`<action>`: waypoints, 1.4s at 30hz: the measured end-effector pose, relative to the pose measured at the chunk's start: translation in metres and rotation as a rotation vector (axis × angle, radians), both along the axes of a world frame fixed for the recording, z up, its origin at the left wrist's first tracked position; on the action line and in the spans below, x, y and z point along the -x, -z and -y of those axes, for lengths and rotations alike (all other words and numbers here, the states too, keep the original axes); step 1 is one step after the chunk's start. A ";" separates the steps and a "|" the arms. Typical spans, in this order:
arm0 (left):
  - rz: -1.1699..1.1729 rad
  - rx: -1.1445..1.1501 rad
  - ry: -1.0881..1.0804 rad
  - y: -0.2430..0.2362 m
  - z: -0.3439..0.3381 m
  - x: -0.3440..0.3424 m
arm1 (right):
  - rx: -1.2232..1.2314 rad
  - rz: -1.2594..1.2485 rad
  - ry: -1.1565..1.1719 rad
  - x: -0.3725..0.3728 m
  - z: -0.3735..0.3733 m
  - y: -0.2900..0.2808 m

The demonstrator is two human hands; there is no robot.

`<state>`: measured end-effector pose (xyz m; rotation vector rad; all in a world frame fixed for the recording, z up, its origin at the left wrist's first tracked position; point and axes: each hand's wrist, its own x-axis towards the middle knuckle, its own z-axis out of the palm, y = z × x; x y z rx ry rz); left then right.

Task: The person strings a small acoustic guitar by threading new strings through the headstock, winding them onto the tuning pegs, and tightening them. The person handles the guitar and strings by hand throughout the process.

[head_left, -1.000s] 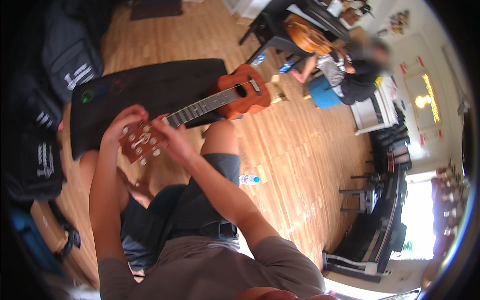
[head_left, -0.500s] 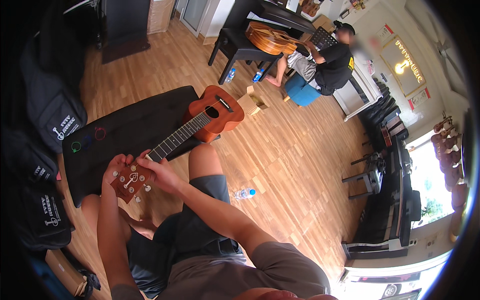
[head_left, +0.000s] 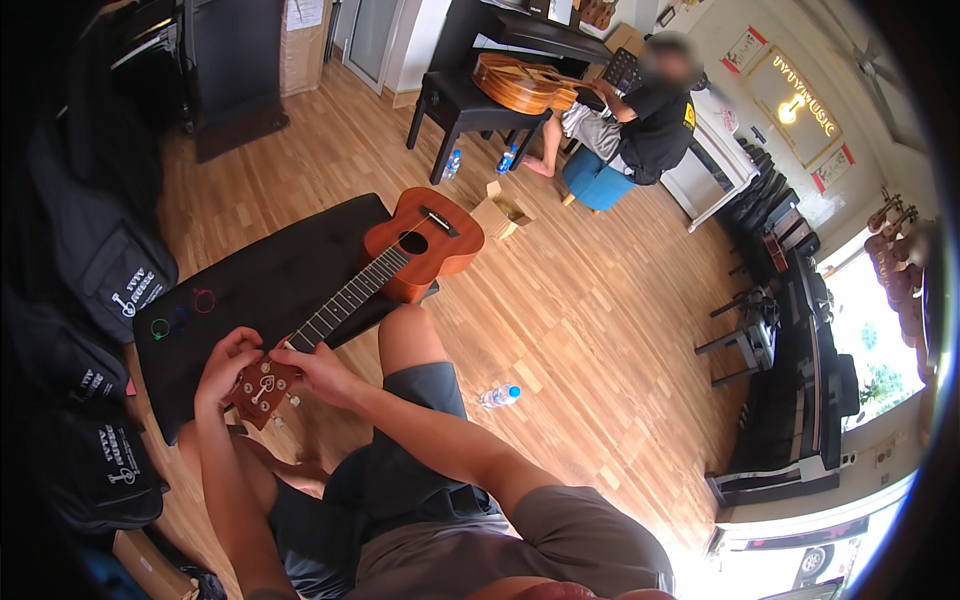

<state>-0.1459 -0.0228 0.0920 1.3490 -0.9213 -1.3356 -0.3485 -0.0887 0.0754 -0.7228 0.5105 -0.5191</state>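
A reddish-brown ukulele point(head_left: 430, 252) lies slantwise, its body on the black padded bench point(head_left: 240, 258) and its headstock point(head_left: 265, 388) toward me. My right hand point(head_left: 322, 374) is closed around the neck just by the nut. At the left edge of the headstock, my left hand point(head_left: 228, 368) has its fingers pinched near the nut; anything thin between them is too small to make out. Silver tuning pegs stick out along the headstock. On the bench's left end lie small coils: a green coil point(head_left: 160, 328), a dark blue coil point(head_left: 181, 318) and a red coil point(head_left: 204, 300).
A water bottle point(head_left: 500, 397) stands on the wooden floor right of my knee. Beyond the bench is an open cardboard box point(head_left: 502, 212). Black instrument bags point(head_left: 115, 250) line the left. Farther off, a person point(head_left: 650, 125) on a blue stool holds a guitar point(head_left: 520, 82).
The view has shifted slightly. My left hand has moved up along the headstock's edge, its fingers drawing together near the nut. My right hand keeps its grip on the neck.
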 end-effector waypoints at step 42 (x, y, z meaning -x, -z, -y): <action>-0.438 0.067 -0.037 0.008 -0.013 -0.017 | -0.070 0.024 -0.012 -0.005 -0.004 -0.017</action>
